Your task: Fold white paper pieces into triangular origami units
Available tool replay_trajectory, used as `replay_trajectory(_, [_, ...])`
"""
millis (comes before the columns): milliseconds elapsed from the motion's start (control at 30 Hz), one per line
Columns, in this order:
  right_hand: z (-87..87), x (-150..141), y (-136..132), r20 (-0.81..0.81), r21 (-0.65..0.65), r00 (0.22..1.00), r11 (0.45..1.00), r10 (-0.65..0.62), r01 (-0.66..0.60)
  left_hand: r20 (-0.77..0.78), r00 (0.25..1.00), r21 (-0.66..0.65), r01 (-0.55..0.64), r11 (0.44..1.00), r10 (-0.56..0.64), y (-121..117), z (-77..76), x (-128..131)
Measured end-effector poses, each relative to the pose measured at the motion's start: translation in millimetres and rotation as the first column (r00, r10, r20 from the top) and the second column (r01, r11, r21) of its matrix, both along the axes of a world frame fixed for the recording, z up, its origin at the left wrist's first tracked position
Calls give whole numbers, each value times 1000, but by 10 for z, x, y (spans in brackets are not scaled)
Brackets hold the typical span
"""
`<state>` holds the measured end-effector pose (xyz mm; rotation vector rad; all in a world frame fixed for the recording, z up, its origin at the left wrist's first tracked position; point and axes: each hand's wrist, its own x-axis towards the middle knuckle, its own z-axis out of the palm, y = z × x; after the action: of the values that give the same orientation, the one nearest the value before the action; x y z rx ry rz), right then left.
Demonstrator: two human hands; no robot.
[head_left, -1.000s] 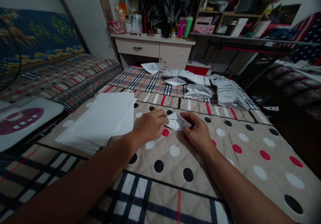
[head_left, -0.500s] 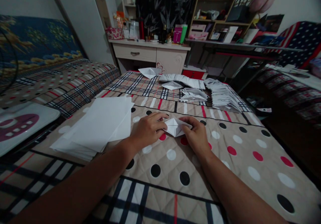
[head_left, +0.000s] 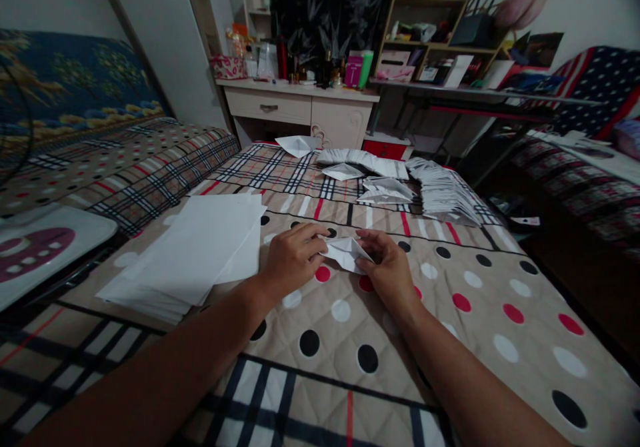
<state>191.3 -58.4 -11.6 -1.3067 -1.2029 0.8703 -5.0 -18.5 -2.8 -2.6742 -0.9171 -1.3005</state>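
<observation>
Folded white paper [head_left: 344,253] sits mid-bed between both hands, on or just over the dotted bedcover [head_left: 320,313]; contact underneath is something I can't confirm from my end; left hand [head_left: 294,255] has its left tip pinched, that tip being covered by the fingertips; right hand [head_left: 391,268] pinches the right end, thumb on the near side; its remaining fingers curl into shadow behind, so I can't read their exact grip; I can't count the paper's layers either, creases are soft on my feed; both forearms run off the bottom edge; loose sheet stack [head_left: 200,240] lies left of the left hand, sheets overlapping, so lower ones show only as edges; beyond the hands, a long row of folded pieces [head_left: 445,190] is packed tight at right, individual pieces hard to separate; another row [head_left: 364,161] sits behind smaller groups; white panel with a purple patch [head_left: 95,230] is cut by the left edge, I can't identify it; small items on the dresser [head_left: 285,103] are too dim to name.
</observation>
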Motion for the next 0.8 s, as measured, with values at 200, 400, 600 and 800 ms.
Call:
replay_trajectory(200, [-24,-16,-9,97,-16,993,997,70,-69,38,999,-27,-20,999,21,6,6,3])
replay_trajectory(400, [-36,-33,-24,246,-5,967,998,68,-69,-38,999,-82,7,997,-10,20,-5,-20])
replay_trajectory(600, [-23,32,16,152,-18,988,999,-24,27,-255,963,-44,78,996,-86,-18,22,-36])
replay_trajectory(800, [38,72,32,61,-87,994,991,-94,99,-375,915,-3,160,987,-149,-45,49,-30])
